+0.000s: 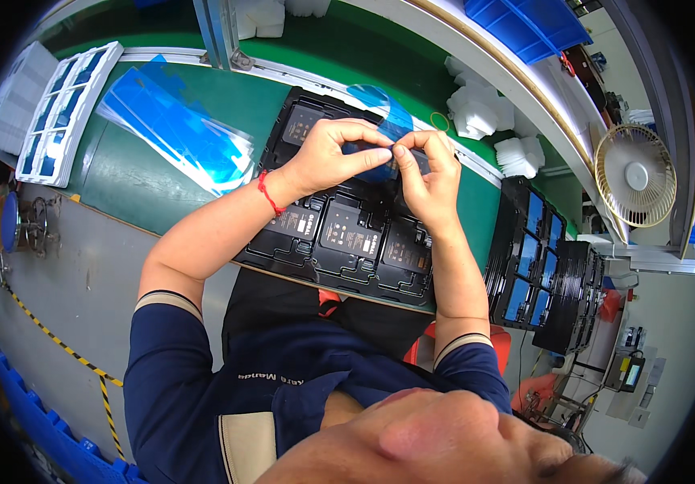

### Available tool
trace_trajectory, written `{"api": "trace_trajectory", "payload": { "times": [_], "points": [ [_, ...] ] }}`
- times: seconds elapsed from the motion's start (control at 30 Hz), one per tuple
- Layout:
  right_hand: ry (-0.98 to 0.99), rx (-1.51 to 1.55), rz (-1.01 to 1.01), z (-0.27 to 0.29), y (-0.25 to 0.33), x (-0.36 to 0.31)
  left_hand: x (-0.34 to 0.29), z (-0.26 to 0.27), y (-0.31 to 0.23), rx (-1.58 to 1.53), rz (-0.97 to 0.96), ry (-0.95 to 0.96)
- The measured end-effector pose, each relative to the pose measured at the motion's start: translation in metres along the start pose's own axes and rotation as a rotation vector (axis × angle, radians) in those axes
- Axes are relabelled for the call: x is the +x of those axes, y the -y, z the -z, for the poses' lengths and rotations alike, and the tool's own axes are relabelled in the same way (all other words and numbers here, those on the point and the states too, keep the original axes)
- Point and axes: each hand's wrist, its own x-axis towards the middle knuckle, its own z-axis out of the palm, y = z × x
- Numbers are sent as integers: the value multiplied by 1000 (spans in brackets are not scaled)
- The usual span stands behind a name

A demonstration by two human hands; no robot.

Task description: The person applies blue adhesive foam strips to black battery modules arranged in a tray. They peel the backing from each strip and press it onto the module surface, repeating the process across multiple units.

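Note:
Over a black plastic tray (327,279) my left hand (338,155) and my right hand (429,173) meet with their fingertips pinched together. Between them they grip a sheet of translucent blue film (392,115), which curls up and away behind the fingers. The exact pinched edge is hidden by my thumbs. Flat black battery packs with printed labels lie in the tray's pockets, among them a front-middle battery pack (349,229) and a far-left battery pack (302,123). My hands cover part of the tray's far middle.
Left on the green table (125,189) lies a stack of blue film sheets (174,121), beside a white compartment tray (79,113). Stacked black trays (525,254) with blue-covered pieces stand at the right. A fan (636,175) and a metal frame post (217,36) border the table.

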Motion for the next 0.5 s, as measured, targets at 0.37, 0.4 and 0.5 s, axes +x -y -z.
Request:
{"api": "trace_trajectory", "payload": {
  "times": [0.37,0.4,0.5],
  "points": [
    [-59,-99,135,-6,3,0,-1,-2,1,54,-1,-78],
    [-65,-103,148,-6,3,0,0,-2,0,40,7,-88],
    [-69,-143,173,-6,2,-1,1,-3,4,-37,37,-85]
  ]
}}
